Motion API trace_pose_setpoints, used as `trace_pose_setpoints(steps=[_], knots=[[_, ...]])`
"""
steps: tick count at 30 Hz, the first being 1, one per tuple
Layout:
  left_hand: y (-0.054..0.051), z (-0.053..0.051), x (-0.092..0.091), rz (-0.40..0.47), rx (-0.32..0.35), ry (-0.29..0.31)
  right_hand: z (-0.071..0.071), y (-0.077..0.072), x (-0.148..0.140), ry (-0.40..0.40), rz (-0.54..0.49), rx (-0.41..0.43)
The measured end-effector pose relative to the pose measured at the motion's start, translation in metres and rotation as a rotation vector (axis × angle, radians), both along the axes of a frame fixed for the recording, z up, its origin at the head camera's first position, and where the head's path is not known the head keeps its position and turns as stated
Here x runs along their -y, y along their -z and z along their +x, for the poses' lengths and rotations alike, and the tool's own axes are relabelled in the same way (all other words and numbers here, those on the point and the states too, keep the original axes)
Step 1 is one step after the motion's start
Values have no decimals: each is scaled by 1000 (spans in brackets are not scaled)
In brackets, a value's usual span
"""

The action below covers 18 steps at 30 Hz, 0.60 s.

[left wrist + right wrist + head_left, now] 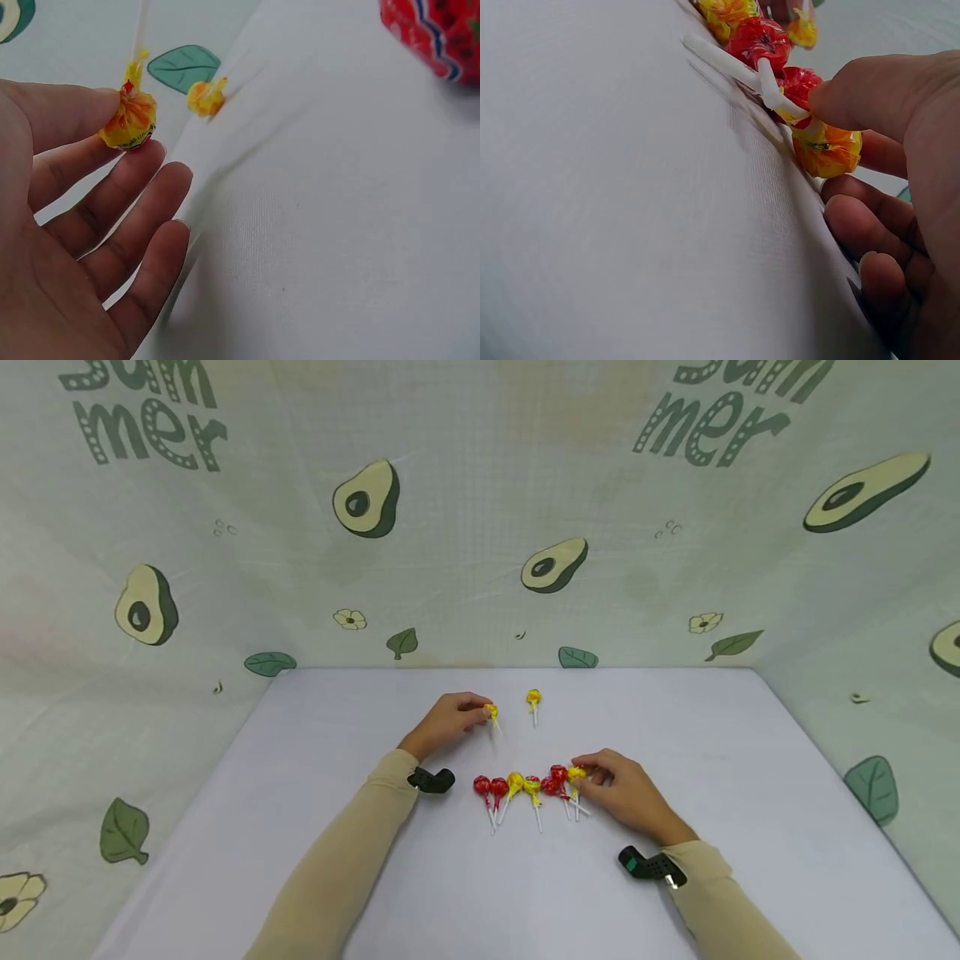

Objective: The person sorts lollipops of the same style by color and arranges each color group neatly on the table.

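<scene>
Closest to us, two tan sleeves (326,864) reach forward over a white table (480,902), each with a black wrist device (651,867) strapped at the cuff. Just beyond, around the middle of the table, we find a row of seven wrapped lollipops, sticks pointing roughly towards us. From left to right they run: a red lollipop (482,786), a second red one (498,787), a yellow one (515,782), a yellow-and-red one (532,785), two more reds (558,772) crowded close together, and a yellow lollipop at the right end (576,772). The right hand (630,793) holds that last one, thumb on its near side and fingers behind, right beside the pair of reds; their sticks cross at angles.

Farther back and to the left, the left hand (450,722) pinches another yellow lollipop (491,711) by its wrapper between thumb and index finger, the other fingers loosely fanned. To its right, near the far edge, a lone yellow lollipop (533,697) lies apart, stick towards us. Behind everything we see a pale cloth (457,610) printed with avocados, leaves, flowers and lettering.
</scene>
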<state>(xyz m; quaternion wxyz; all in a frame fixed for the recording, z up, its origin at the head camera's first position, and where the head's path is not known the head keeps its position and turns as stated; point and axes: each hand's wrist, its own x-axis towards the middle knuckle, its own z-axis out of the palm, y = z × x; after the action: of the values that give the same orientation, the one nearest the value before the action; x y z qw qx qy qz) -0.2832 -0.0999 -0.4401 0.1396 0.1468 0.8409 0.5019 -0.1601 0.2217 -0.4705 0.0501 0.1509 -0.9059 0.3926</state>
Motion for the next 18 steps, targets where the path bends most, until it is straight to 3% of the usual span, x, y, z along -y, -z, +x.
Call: trace_pose_setpoints(steps=[18], knots=[[-3, -12, 1, 28, -9, 21, 0, 3, 1, 5, -3, -9]])
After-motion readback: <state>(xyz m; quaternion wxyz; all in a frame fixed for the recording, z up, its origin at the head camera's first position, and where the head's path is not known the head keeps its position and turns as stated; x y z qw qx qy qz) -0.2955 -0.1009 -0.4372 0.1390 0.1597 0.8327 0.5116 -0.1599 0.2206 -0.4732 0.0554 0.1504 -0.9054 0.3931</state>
